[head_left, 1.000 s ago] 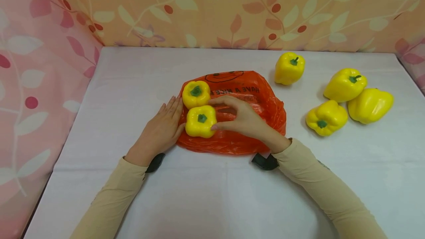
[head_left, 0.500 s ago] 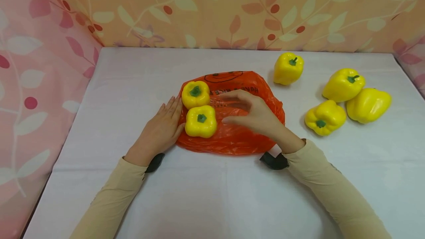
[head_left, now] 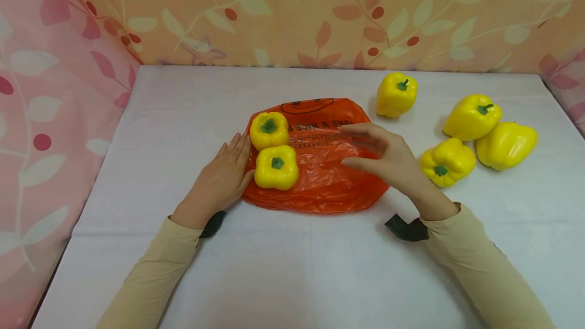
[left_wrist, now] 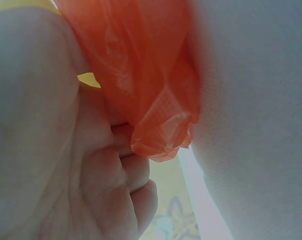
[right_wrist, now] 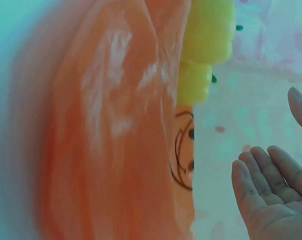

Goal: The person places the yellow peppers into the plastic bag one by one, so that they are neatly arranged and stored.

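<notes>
Two yellow bell peppers stand stem up on the left part of a red plastic bag (head_left: 324, 182) printed with dark lettering and a smiley: a rear pepper (head_left: 269, 138) and a front pepper (head_left: 275, 176). My left hand (head_left: 219, 176) lies with straight fingers along the bag's left edge, fingertips beside the rear pepper and thumb by the front one. In the left wrist view, the crumpled bag edge (left_wrist: 156, 110) meets its fingers. Over the bag's right part hovers my right hand (head_left: 388, 159), thumb and fingers apart with nothing between them; the right wrist view shows its palm (right_wrist: 276, 215).
Several more yellow bell peppers lie at the right: one pepper (head_left: 396, 96) behind the bag, then a cluster with a rear pepper (head_left: 468, 118), a right pepper (head_left: 507, 146) and a front pepper (head_left: 450, 159). White cloth (head_left: 297, 268) covers the table; patterned curtains (head_left: 274, 14) hang behind.
My right hand has come away from the front pepper on the bag and moved right, toward the pepper cluster. The left hand and both peppers on the bag have stayed in place.
</notes>
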Tool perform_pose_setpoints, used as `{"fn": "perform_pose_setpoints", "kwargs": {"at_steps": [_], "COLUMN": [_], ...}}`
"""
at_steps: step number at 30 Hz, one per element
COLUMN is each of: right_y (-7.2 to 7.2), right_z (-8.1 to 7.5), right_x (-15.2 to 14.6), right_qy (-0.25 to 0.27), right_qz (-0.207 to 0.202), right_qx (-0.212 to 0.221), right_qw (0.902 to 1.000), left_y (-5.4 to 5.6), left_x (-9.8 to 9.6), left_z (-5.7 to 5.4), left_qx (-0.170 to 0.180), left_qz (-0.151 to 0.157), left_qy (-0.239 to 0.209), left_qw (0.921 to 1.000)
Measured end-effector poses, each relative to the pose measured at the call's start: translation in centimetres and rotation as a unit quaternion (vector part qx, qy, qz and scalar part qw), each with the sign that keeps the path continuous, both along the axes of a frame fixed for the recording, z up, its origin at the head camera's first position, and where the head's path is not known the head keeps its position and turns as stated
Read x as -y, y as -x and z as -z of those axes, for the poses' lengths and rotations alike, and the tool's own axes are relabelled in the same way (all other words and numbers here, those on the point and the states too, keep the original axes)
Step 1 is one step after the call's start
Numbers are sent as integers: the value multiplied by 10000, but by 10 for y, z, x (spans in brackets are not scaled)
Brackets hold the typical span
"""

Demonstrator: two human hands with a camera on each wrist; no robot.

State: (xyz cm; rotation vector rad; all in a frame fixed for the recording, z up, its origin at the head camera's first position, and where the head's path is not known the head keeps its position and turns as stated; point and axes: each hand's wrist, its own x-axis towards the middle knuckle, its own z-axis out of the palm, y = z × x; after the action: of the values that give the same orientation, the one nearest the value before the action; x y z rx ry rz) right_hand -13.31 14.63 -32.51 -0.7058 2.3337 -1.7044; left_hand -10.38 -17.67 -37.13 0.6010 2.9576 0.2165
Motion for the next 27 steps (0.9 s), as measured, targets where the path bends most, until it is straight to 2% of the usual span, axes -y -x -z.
{"fn": "perform_pose_setpoints", "kwargs": {"at_steps": [11, 21, 27], "right_y": [-9, -17, -19], "right_z": [-8, -7, -5], "right_x": [-37, -63, -79], "right_qy": [66, 842, 1253], "right_qz": [607, 985, 1231], "right_qx": [-175, 27, 202], "right_qw": [9980, 9916, 9842], "left_y": [0, 0, 0], "left_x": [-1, -1, -1], "left_z": [0, 0, 0], "left_qx": [70, 51, 13], "left_qz": [-35, -11, -3], "left_qy": [26, 19, 33], "left_qw": [10000, 10000, 10000]}}
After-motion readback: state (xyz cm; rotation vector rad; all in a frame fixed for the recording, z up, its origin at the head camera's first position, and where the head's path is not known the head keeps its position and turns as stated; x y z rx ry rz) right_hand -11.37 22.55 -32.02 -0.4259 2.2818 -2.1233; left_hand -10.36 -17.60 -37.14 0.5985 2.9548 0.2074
